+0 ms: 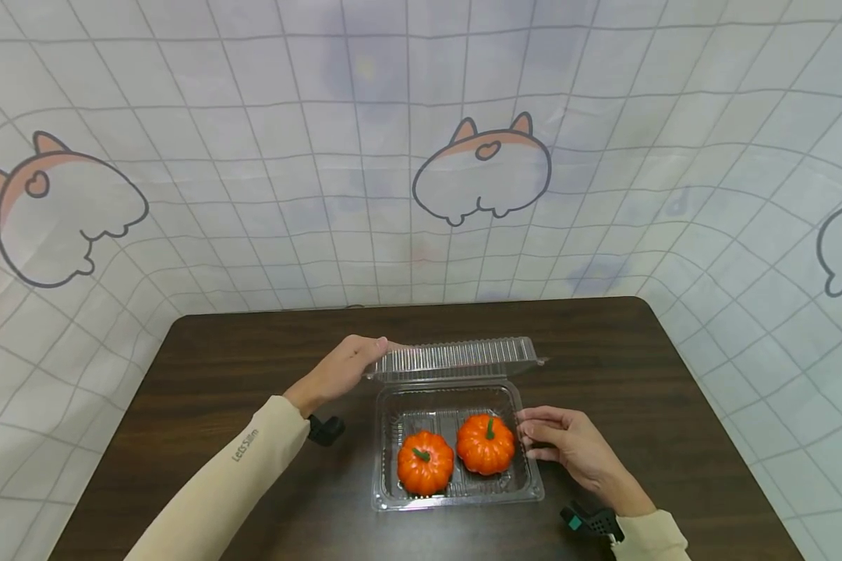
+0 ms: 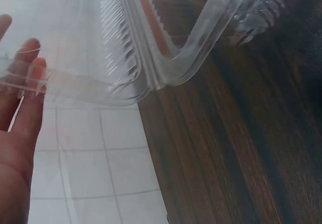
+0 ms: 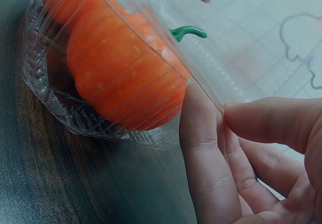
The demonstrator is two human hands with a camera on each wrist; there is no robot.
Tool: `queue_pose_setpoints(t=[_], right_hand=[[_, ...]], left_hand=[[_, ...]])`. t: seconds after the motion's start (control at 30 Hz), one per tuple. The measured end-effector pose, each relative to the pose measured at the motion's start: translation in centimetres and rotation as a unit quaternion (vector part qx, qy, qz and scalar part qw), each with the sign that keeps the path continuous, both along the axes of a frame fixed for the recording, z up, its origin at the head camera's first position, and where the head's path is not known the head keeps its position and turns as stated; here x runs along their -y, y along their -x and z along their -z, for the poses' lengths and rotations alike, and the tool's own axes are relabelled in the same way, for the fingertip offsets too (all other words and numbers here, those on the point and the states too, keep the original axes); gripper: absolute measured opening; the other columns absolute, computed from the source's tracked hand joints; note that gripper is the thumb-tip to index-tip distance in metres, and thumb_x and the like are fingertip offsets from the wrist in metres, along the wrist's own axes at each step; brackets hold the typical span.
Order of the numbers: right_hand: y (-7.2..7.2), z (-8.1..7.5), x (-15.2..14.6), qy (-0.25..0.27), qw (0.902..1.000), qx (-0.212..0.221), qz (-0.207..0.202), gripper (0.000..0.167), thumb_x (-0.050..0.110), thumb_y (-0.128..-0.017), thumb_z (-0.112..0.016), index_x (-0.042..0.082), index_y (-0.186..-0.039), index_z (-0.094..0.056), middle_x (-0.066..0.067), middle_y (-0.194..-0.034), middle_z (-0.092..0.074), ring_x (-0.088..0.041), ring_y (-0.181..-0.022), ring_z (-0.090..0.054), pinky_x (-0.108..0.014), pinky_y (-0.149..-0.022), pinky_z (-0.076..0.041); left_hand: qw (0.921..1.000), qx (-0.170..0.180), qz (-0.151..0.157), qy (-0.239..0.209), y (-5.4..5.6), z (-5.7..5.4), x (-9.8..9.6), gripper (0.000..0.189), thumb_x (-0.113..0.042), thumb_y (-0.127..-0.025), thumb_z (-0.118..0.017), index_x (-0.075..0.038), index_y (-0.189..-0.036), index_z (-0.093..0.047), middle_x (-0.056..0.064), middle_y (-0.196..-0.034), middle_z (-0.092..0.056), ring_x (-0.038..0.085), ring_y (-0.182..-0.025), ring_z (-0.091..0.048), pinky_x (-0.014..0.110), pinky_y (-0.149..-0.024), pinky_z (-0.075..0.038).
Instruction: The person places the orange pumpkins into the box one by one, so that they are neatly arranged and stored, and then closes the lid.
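Note:
A clear plastic clamshell box (image 1: pixel 456 505) stands on the table with its ribbed lid (image 1: pixel 463 357) raised at the back. Two small orange pumpkins with green stems sit inside, the left pumpkin (image 1: pixel 426 471) a little nearer the front than the right pumpkin (image 1: pixel 486 452). My left hand (image 1: pixel 347 365) holds the lid at its left edge; its fingers (image 2: pixel 30 108) show nearly straight against the clear plastic, and the thumb is hidden in that view. With thumb and fingers, my right hand (image 1: pixel 568 444) pinches the rim at the box's right side, close to one pumpkin (image 3: pixel 121 63).
The box rests on a dark wood-grain table (image 1: pixel 252 351) with rounded back corners. Behind it and at both sides hangs a white grid-patterned cloth (image 1: pixel 252 156) with cartoon animal prints. Each wrist wears a black strap; the right strap (image 1: pixel 589 520) lies near the table surface.

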State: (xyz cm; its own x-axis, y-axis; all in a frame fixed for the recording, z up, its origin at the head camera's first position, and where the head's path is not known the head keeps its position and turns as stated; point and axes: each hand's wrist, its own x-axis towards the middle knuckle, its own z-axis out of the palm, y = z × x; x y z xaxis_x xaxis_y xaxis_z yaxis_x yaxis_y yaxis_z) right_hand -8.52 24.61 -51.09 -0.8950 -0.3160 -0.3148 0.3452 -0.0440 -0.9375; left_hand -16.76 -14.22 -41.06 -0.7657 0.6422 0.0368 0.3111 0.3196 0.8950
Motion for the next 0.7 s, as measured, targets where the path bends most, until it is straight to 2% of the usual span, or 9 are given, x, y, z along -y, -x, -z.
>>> queue_pose_setpoints(t=[0.07,0.2,0.33,0.43,0.5,0.7], right_hand=[[0.0,0.0,0.0,-0.002,1.0,0.0,0.0,0.046,0.015,-0.1,-0.069,-0.01,-0.136,-0.057,0.001,-0.112,-0.077,-0.008,-0.088,-0.072,-0.025,-0.079,-0.065],[0.0,0.0,0.0,-0.006,1.0,0.001,0.0,0.048,0.017,-0.1,-0.069,-0.01,-0.137,-0.057,0.002,-0.113,-0.077,-0.008,-0.089,-0.072,-0.025,-0.079,-0.065],[0.1,0.0,0.1,-0.008,1.0,0.001,-0.003,0.051,0.018,-0.1,-0.07,-0.011,-0.139,-0.055,0.002,-0.112,-0.077,-0.008,-0.089,-0.072,-0.025,-0.079,-0.065],[0.1,0.0,0.1,-0.01,0.9999,-0.001,-0.004,0.05,0.017,-0.1,-0.069,-0.012,-0.139,-0.054,0.002,-0.112,-0.077,-0.008,-0.088,-0.072,-0.025,-0.078,-0.065],[0.1,0.0,0.1,-0.01,0.9999,-0.001,-0.002,0.049,0.016,-0.1,-0.069,-0.011,-0.138,-0.055,0.002,-0.111,-0.077,-0.008,-0.088,-0.071,-0.025,-0.078,-0.065],[0.0,-0.1,0.0,-0.003,1.0,0.006,0.001,0.045,0.016,-0.101,-0.068,-0.009,-0.137,-0.057,0.002,-0.113,-0.076,-0.008,-0.088,-0.071,-0.025,-0.077,-0.065]], left_hand=[[0.9999,-0.014,0.007,-0.003,-0.2,0.2,-0.1,0.054,-0.045,-0.113,-0.03,-0.016,-0.138,-0.068,0.001,-0.145,-0.065,0.022,-0.141,-0.058,0.054,-0.123,-0.04],[0.997,-0.065,0.042,-0.009,-0.5,0.6,-0.2,0.052,-0.035,-0.113,-0.028,-0.012,-0.14,-0.066,0.005,-0.147,-0.064,0.025,-0.141,-0.058,0.051,-0.122,-0.042],[0.9878,-0.136,0.075,-0.001,-0.7,1.2,0.0,0.052,-0.029,-0.112,-0.026,-0.008,-0.142,-0.063,0.011,-0.148,-0.062,0.031,-0.143,-0.055,0.047,-0.123,-0.042],[0.9807,-0.172,0.093,0.005,-0.7,1.4,0.0,0.052,-0.028,-0.111,-0.027,-0.008,-0.144,-0.061,0.012,-0.148,-0.061,0.033,-0.145,-0.053,0.046,-0.123,-0.041],[0.9773,-0.185,0.102,0.01,-0.8,1.5,-0.1,0.052,-0.029,-0.111,-0.027,-0.01,-0.146,-0.06,0.011,-0.149,-0.06,0.033,-0.147,-0.05,0.047,-0.124,-0.04],[0.9738,-0.192,0.121,0.02,-1.3,1.5,-0.3,0.056,-0.042,-0.112,-0.025,-0.014,-0.15,-0.056,0.006,-0.154,-0.057,0.033,-0.153,-0.042,0.049,-0.127,-0.036]])
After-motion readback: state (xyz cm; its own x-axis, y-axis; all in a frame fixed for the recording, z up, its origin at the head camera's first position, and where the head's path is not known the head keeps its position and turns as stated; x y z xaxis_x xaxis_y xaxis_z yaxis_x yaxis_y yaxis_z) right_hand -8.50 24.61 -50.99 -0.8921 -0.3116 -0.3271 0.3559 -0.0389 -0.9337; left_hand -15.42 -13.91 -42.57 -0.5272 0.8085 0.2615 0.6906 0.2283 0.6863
